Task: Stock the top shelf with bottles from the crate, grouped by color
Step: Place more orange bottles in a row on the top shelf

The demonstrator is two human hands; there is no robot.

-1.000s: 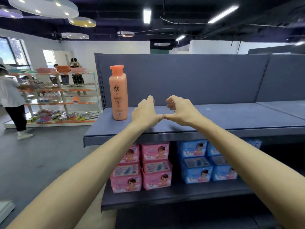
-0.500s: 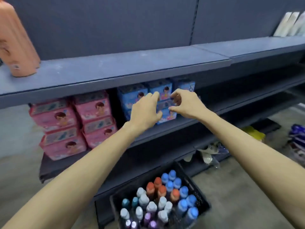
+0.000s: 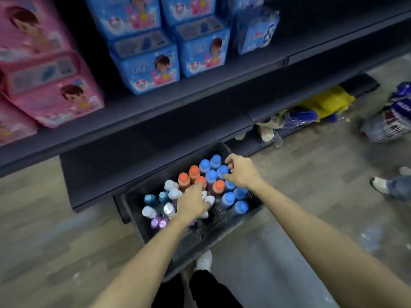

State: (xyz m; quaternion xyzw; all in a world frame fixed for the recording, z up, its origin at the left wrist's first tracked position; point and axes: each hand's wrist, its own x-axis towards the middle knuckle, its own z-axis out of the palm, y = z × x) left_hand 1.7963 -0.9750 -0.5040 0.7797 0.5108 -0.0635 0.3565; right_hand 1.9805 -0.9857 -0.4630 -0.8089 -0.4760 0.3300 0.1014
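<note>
1. Since the earlier frames both hands have dropped from the shelves down to the crate on the floor, and the top shelf with its orange bottle has gone out of view.
2. The bottles stand upright in the crate, long axes vertical, caps toward the camera: orange caps near the middle, blue caps to the right, white caps, teal and purple ones to the left.
3. The left hand reaches over the white and orange caps, fingers extended and relaxed; I cannot tell whether it touches one.
4. The right hand hovers at the far blue caps with fingers loosely curled, the fingertips at a blue cap; a grip is not plainly shown.
5. The black perforated crate sits on a grey floor just before the dark lower shelf.
6. That shelf carries pink packs on the left and blue packs beside them.
</note>
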